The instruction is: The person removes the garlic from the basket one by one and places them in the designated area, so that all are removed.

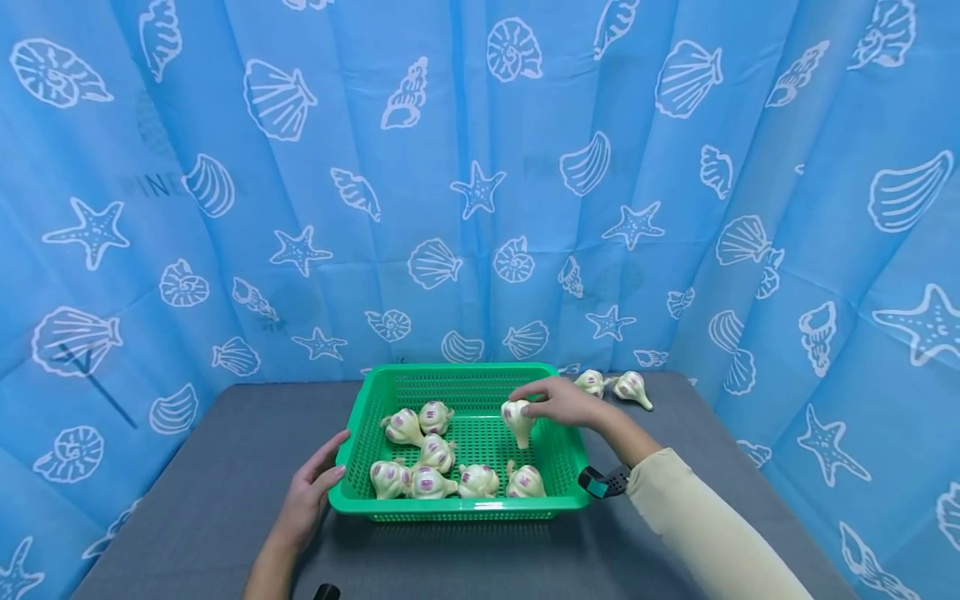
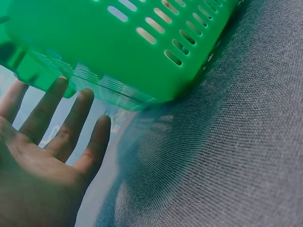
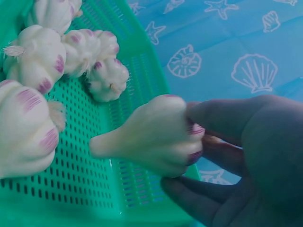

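With sleeve (image 1: 708, 521) behind, right grip (image 1: 564, 402) clamped on garlic bulb (image 1: 517, 423): seems light, firm, smooth; best pinched round plump end. Beside spread-fingered left grip (image 1: 306, 493), basket (image 1: 465, 505).

The left hand (image 2: 45, 163) spreads its straight fingers at lower left, tips against the green basket's (image 2: 94, 42) edge. The basket's slotted wall fills the top beside the grey table (image 2: 236, 142). Pale blue curtain (image 2: 103, 177) shows behind.
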{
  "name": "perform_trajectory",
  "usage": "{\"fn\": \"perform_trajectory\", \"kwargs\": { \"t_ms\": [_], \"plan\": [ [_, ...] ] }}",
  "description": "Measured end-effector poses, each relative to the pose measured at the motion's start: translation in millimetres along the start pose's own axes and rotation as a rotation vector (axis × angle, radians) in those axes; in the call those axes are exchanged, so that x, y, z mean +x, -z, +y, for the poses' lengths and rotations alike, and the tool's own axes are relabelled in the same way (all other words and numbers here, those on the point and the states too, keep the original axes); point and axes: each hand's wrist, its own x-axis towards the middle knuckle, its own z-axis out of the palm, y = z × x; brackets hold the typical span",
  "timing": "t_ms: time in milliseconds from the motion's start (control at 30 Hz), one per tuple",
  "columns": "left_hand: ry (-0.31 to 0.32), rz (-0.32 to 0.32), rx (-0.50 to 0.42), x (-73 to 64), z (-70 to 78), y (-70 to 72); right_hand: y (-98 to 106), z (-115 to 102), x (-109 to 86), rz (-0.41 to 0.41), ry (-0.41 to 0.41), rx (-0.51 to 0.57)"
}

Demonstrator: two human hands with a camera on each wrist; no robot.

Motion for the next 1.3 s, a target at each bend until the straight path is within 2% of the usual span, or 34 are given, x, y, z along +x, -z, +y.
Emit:
{"fn": "perform_trajectory", "kwargs": {
  "t_ms": [300, 500, 733, 933, 1167, 1300],
  "plan": [
    [0.01, -0.008, -0.01, -0.3, -0.2, 1.5, 1.5, 9.4, -17.3, 0.194, -0.033, 0.091],
    [-0.012, -0.015, -0.002, 0.5, 0.0, 2.5, 8.9, 14.2, -28.7, 0.305, 0.002, 0.197],
    [0.016, -0.001, 0.007, -0.9, 1.6, 0.5, 13.2, 30.3, -38.8, 0.48, 0.018, 0.321],
    [0.011, -0.005, 0.002, -1.3, 1.5, 0.4, 15.8, 38.4, -47.7, 0.623, -0.025, 0.345],
    [0.04, 0.004, 0.005, -1.5, 2.5, -0.2, 15.2, 50.4, -53.4, 0.74, -0.011, 0.361],
    [0.056, 0.01, 0.009, -1.5, 2.5, -1.2, 13.9, 63.5, -55.5, 0.811, -0.032, 0.373]
  ]
}}
